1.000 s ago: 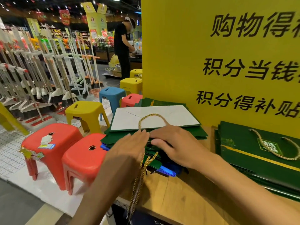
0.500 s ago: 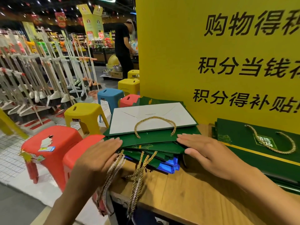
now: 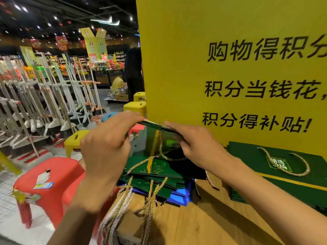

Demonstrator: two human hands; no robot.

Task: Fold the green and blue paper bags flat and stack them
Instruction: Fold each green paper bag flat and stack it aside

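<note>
Above the loose pile [image 3: 159,174] at the left edge of the counter [image 3: 203,218], the left hand [image 3: 106,147] and right hand [image 3: 194,147] each pinch one green bag [image 3: 150,138] by its top edge, evidently holding it clear for flattening.

raised paper bag [image 3: 150,138]: dark green, crossed by a gold stripe. stacked bags [image 3: 159,169]: green, marked with gold leaf outlines. blue bags [image 3: 182,195]: plain. rope handles [image 3: 150,191]: gold twist. sign [image 3: 177,68]: yellow, printed in black characters.

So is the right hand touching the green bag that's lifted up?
Touching. The head view shows the right hand gripping the top edge of the lifted green bag, fingers curled over it, above the pile of bags.
</note>
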